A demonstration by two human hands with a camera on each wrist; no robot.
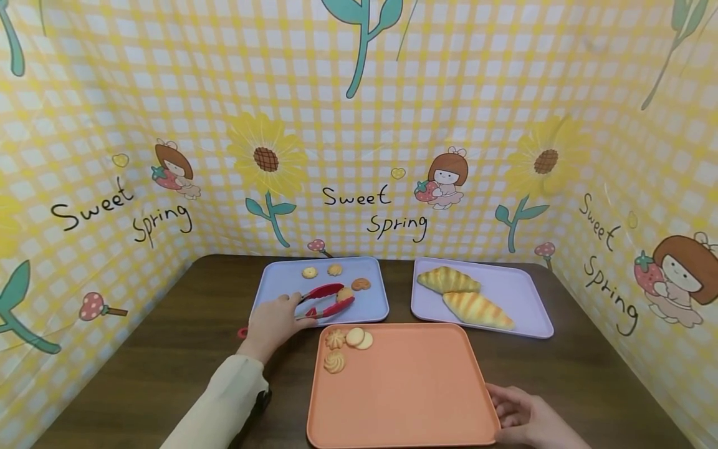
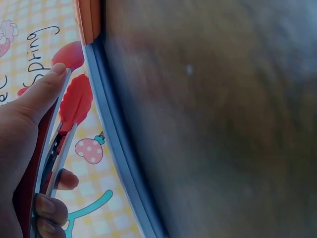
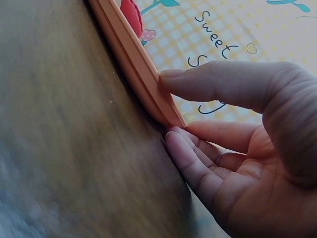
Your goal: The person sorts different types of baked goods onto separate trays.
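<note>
L hand [image 1: 275,324] grips the red tongs [image 1: 325,301], thumb and fingers curled round the handle end; the wrist view shows the thumb [image 2: 42,91] pressed along one arm and fingertips wrapped under the other. Tongs lie over the blue tray [image 1: 269,284], tips pointing approx. 2 o'clock from the hand, w/ a small cookie [image 1: 344,294] between the two red tips; whether the tips clamp it or only flank it cannot be told. Blue tray also carries three more cookies toward its 12 o'clock edge: two round ones [image 1: 309,272] [image 1: 335,269] and a darker one [image 1: 361,284] at approx. 1 o'clock from the tong tips. Orange tray [image 1: 415,393] sits at 6 o'clock from the blue tray, edges just beside each other; four cookies [image 1: 348,346] are grouped in its 10 o'clock corner. R hand [image 1: 518,415] holds the orange tray's 4 o'clock corner: thumb [image 3: 218,87] on top of the rim, fingers [image 3: 190,158] curled beneath it against the dark wood table [image 1: 168,349]. Purple tray [image 1: 527,293], at 1 o'clock from the orange tray, holds two croissant-type loaves [image 1: 449,279] [image 1: 477,310] lying side by side. A yellow checked "Sweet Spring" backdrop [image 1: 359,125] encloses the table on three sides.
</note>
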